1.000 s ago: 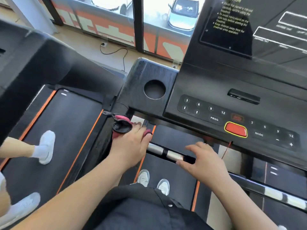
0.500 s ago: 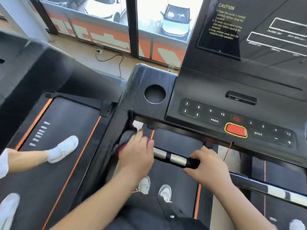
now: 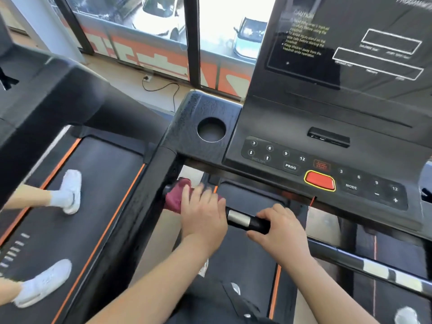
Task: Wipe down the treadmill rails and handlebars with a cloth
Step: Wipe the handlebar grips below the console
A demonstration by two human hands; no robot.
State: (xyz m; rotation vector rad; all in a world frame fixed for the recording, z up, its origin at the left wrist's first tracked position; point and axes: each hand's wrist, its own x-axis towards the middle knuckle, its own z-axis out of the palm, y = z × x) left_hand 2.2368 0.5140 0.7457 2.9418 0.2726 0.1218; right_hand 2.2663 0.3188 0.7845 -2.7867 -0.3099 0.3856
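Hands on crosswise handlebar

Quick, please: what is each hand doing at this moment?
Left hand: closed, pressing the dark red cloth against the black handlebar with silver sensor band.
Right hand: fingers closed around the same handlebar.
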